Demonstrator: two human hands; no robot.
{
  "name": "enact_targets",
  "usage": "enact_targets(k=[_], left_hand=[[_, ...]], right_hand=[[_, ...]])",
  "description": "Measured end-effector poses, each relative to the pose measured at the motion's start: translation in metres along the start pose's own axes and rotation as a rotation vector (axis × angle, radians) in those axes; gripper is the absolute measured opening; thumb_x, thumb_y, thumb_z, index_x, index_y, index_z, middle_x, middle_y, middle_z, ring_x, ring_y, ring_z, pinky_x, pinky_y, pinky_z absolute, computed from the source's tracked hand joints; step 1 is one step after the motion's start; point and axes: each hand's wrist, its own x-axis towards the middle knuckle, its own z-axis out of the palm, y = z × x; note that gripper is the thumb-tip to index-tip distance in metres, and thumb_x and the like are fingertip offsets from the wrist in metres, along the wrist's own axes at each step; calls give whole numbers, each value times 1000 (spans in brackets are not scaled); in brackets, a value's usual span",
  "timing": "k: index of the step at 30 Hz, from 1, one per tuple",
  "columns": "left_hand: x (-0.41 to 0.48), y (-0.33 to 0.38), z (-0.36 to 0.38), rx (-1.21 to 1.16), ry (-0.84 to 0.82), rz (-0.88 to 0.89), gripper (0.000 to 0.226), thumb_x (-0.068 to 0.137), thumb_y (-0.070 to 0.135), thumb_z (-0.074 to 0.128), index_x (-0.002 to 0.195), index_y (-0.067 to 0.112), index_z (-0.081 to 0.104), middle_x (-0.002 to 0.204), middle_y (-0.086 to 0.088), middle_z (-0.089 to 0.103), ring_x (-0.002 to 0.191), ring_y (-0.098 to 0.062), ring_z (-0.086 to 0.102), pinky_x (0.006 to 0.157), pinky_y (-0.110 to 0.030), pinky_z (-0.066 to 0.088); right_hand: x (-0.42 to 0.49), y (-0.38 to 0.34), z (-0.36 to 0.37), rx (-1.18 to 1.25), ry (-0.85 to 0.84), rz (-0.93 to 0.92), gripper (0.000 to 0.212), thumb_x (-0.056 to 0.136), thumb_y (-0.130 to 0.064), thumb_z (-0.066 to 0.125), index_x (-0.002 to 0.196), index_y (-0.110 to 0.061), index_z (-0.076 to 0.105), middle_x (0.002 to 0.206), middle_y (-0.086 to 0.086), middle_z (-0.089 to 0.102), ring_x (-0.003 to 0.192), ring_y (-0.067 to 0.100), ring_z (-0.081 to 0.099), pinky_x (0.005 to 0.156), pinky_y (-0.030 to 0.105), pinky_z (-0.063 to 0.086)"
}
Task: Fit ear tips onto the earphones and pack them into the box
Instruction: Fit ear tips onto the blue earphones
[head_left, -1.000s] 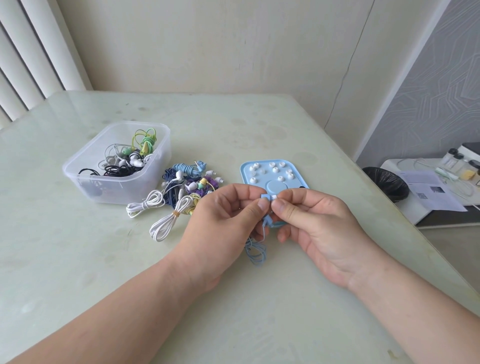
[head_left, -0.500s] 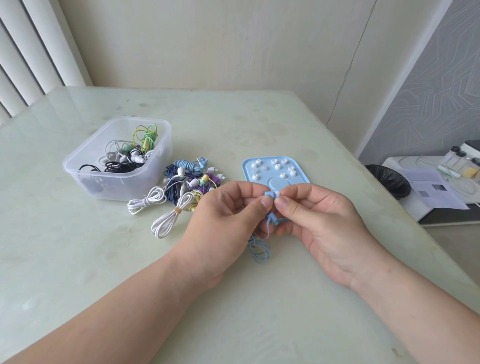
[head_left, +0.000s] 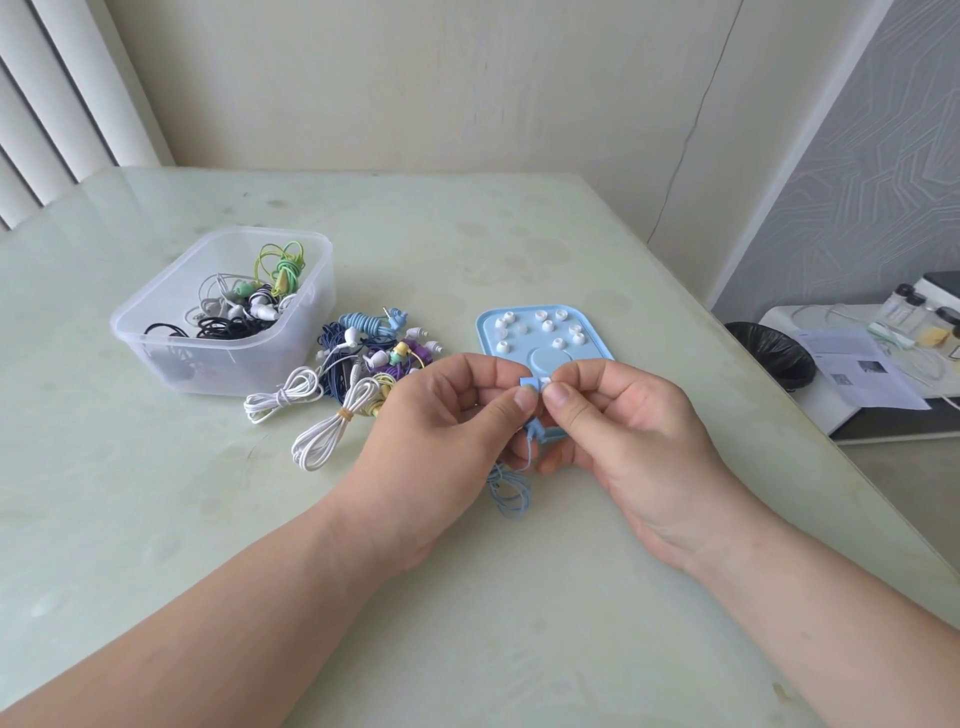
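Okay, pale table (head_left: 467, 234): clear box (head_left: 156, 332) of earphones well left of the hands, bundled earphone pile (head_left: 374, 358) just left, blue tray (head_left: 485, 332) of spare tips (head_left: 547, 326) right behind. Hands together: left hand (head_left: 431, 441) pinches blue earphone (head_left: 527, 384), right hand (head_left: 639, 431) pinches ear tip (head_left: 545, 383) against it; cable (head_left: 511, 493) dangles below.

The counter (head_left: 156, 499) lies open at the near left, beside the forearms, and along the far strip up to the wall. At the far left stands the clear box (head_left: 223, 366), and the heap of bundled earphones (head_left: 374, 358) fills the gap from its right wall almost to the blue tray (head_left: 548, 359). The left hand (head_left: 441, 415) and right hand (head_left: 628, 423) meet over the tray's near edge, pinching a blue earphone (head_left: 529, 385) whose cable hangs to the counter, so only the tray's far half shows uncovered.
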Motion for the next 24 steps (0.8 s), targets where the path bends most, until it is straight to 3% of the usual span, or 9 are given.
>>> enact_targets(k=[5, 11, 17, 21, 24], left_hand=[[0, -2, 2, 20, 54, 7, 7, 98, 7, 66, 102, 2, 69, 79, -25, 70, 59, -21, 60, 62, -31, 53], [2, -1, 0, -12, 36, -10, 7, 99, 7, 66, 102, 1, 68, 86, -31, 69, 61, -21, 60, 62, -29, 52], [3, -2, -4, -73, 36, -40, 12, 97, 8, 68, 105, 0, 68, 72, -14, 68, 60, -20, 60, 61, -27, 51], [3, 0, -5, -104, -34, -50, 7, 97, 6, 65, 100, 4, 71, 82, -17, 69, 61, -21, 58, 61, -27, 51], [3, 1, -5, -107, -68, -56, 8, 97, 6, 65, 98, 7, 73, 88, -21, 70, 62, -22, 58, 62, -28, 52]], right_hand=[[-1, 2, 5, -37, 43, -19, 9, 98, -6, 65, 91, -8, 68, 86, 14, 73, 77, 29, 68, 66, 39, 54], [-2, 0, 3, 12, 70, -6, 2, 93, -5, 70, 93, -5, 72, 90, 18, 76, 80, 30, 71, 66, 38, 54], [-7, -1, 3, -208, 138, -199, 12, 88, -1, 76, 91, -13, 78, 86, 2, 80, 79, 15, 76, 76, 28, 61], [-7, -8, 0, -92, 115, -153, 3, 88, -2, 75, 91, -2, 76, 84, 12, 79, 77, 21, 75, 70, 25, 58], [-6, -11, -2, -41, 105, -132, 14, 86, 0, 76, 99, -4, 73, 84, 15, 77, 74, 21, 74, 68, 25, 56]])
